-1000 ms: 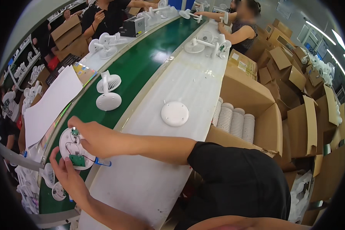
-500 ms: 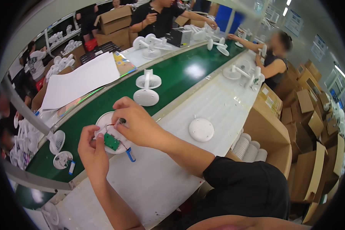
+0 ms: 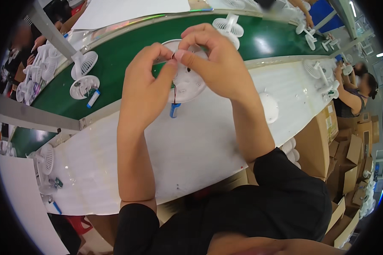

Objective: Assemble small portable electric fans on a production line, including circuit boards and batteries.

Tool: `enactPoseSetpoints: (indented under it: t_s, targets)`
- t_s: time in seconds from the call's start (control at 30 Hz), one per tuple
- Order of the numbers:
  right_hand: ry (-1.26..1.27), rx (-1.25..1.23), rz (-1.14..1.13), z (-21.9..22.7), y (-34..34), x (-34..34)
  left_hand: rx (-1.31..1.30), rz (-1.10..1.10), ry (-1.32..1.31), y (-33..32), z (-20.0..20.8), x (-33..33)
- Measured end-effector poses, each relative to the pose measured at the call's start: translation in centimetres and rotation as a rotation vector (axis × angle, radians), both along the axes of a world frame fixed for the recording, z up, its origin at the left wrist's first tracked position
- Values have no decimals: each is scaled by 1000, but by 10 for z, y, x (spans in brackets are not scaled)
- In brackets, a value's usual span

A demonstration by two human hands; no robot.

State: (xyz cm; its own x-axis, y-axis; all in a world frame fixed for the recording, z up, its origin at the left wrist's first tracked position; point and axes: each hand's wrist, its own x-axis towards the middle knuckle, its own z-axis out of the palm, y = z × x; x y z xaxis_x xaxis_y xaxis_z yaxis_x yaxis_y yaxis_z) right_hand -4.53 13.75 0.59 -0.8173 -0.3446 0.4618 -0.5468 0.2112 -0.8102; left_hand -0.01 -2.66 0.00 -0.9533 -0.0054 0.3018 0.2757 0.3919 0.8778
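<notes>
Both my hands work over a round white fan base [image 3: 191,88], which lies open side up at the belt's near edge. My left hand [image 3: 145,80] is closed in a pinch, thumb against index finger, on a thin wire [image 3: 173,55]. Its tip meets that of my right hand [image 3: 219,63], which pinches the same wire from the other side. My fingers mostly cover the green circuit board [image 3: 172,85]. Red and dark leads run from the base to a blue cylindrical battery [image 3: 175,110] on the white worktop, just below the rim.
A green conveyor belt [image 3: 276,36] runs behind the white worktop [image 3: 191,148]. On it, left, sits another opened base [image 3: 84,87] with its battery; a white fan [image 3: 229,26] stands beyond my right hand. A round white cover [image 3: 269,108] lies right. Cartons [image 3: 310,146] stand beside the worktop.
My view has swung, so the scene sits differently. My right hand has gone from a small dark part to the wire, and my left hand has left the board's edge; their fingertips now meet.
</notes>
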Motion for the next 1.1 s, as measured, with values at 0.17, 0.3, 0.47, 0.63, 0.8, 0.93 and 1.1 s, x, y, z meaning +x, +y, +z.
enactPoseSetpoints:
  t_s: [0.17, 0.3, 0.47, 0.63, 0.8, 0.93, 1.1]
  targets:
    - [16, -70, -35, -4, -5, -6, 74, 116, 52, 10, -4, -4]
    - [66, -104, -57, -8, -6, -8, 141, 261, 85, 18, -7, -7]
    - [197, -42, -146, -13, -13, -12, 225, 355, 127, 26, -9, -8]
    - [327, -33, -245, -17, -20, -14, 256, 328, 71, 23, -8, -8]
    - [243, 48, -172, -12, -11, -6, 240, 153, -20, 3, -7, -8]
    - [186, 63, 26, -10, -8, -10, 223, -12, 8, -10, -8, -7]
    - [285, 3, 9, -13, -7, -20, 215, -217, 123, -8, -2, -9]
